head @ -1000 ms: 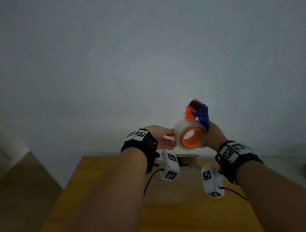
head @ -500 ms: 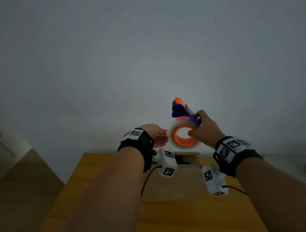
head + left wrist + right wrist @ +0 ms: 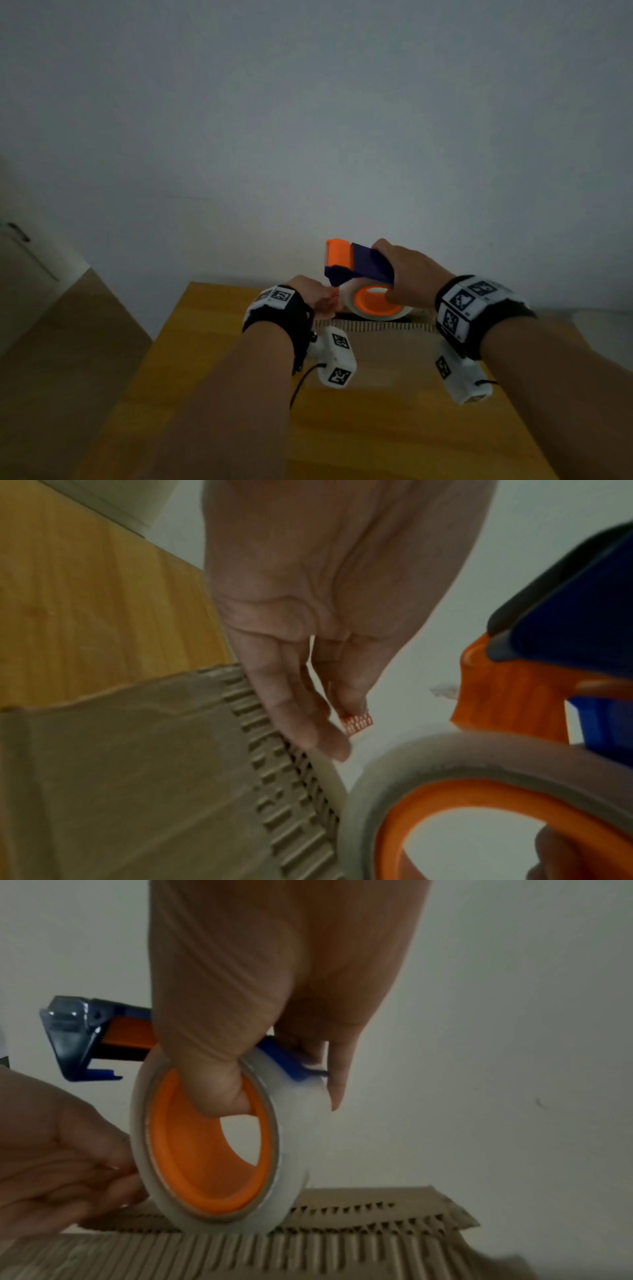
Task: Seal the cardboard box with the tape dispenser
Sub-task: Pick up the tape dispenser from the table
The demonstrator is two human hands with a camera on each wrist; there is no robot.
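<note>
The right hand (image 3: 407,274) gripped the tape dispenser (image 3: 363,277), thumb hooked inside its orange core, holding the roll at the far edge of the cardboard box (image 3: 383,353) on the table (image 3: 212,342), evidently so the left hand (image 3: 317,298), pinching the tape end (image 3: 356,722), could anchor the strip there.

Both forearms extend forward, side by side, each wrist banded with a black strap carrying white marker-printed blocks. Right hand (image 3: 409,274): palm down, fingers curled over the top of the orange-and-blue plastic tape dispenser (image 3: 363,281), thumb (image 3: 219,1085) hooked inside the orange core of its roll. Grip firm. Left hand (image 3: 317,296): held just left of the roll, fingers (image 3: 301,718) pointing toward it, thumb and fingertips pinching a small orange-patterned tape tab (image 3: 356,721). The hands are close together, not touching.
</note>
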